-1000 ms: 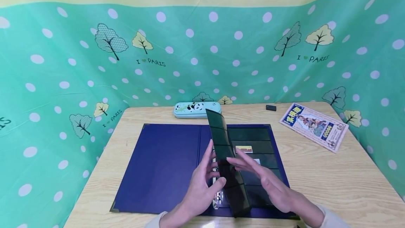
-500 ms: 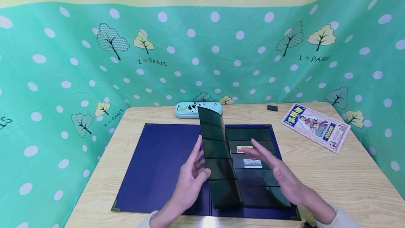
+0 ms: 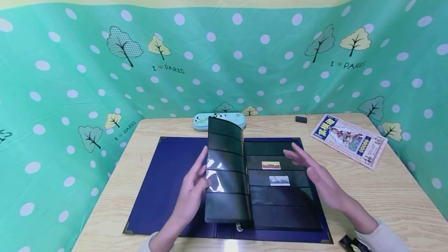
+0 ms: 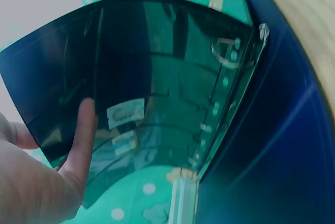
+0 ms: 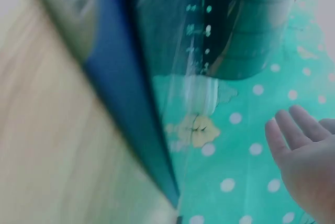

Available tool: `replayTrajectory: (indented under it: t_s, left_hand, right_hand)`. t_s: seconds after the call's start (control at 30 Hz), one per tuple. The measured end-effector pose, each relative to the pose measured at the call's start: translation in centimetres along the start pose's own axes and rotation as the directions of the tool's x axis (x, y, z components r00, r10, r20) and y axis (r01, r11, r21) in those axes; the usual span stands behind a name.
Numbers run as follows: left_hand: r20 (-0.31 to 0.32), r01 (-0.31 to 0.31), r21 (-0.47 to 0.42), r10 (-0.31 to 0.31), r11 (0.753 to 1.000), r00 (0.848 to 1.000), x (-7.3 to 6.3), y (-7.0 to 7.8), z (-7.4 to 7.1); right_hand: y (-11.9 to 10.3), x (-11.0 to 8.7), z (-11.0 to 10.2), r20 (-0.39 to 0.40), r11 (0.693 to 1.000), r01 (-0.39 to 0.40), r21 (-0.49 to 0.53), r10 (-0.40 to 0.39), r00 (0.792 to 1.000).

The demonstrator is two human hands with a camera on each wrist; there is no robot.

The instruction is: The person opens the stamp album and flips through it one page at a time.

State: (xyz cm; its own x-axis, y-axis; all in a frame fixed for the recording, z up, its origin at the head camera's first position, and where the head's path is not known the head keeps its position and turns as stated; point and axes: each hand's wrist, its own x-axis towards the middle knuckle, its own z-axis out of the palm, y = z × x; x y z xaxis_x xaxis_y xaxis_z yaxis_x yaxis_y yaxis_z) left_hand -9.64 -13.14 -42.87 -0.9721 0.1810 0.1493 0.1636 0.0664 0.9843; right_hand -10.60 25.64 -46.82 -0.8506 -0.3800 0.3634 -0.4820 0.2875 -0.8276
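Note:
A dark blue ring-bound stamp album (image 3: 171, 182) lies spread on the wooden table. My left hand (image 3: 190, 195) holds the free edge of a raised black album page (image 3: 225, 207), thumb on the near side and fingers behind. In the left wrist view that page bows in a curve, with one finger (image 4: 84, 135) lying against it. Two stamps, one yellow and red (image 3: 271, 165) and one grey (image 3: 279, 181), sit in strips of the right-hand page (image 3: 283, 197). Over that page's right edge my right hand (image 3: 323, 184) hovers, fingers extended, holding nothing.
Behind the album stands a light blue panda pencil case (image 3: 202, 123). A small black block (image 3: 301, 119) and a printed booklet (image 3: 350, 141) lie at the back right. A black item (image 3: 353, 244) sits beside the right sleeve. Patterned cloth (image 3: 224, 57) hangs behind.
My left hand has swung the page leftward, uncovering the right-hand page and both stamps. My right hand has drawn away from the page toward the right.

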Motion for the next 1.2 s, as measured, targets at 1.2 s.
replayTrajectory:
  t_s: [1.2]
  left_hand:
    - [0.1,0.149,-0.196,-0.131,0.969,0.986,0.6,-2.5,-6.5]
  right_hand:
    - [6.0,0.4,-2.7,0.125,0.88,-0.272,-0.39,0.343,0.931]
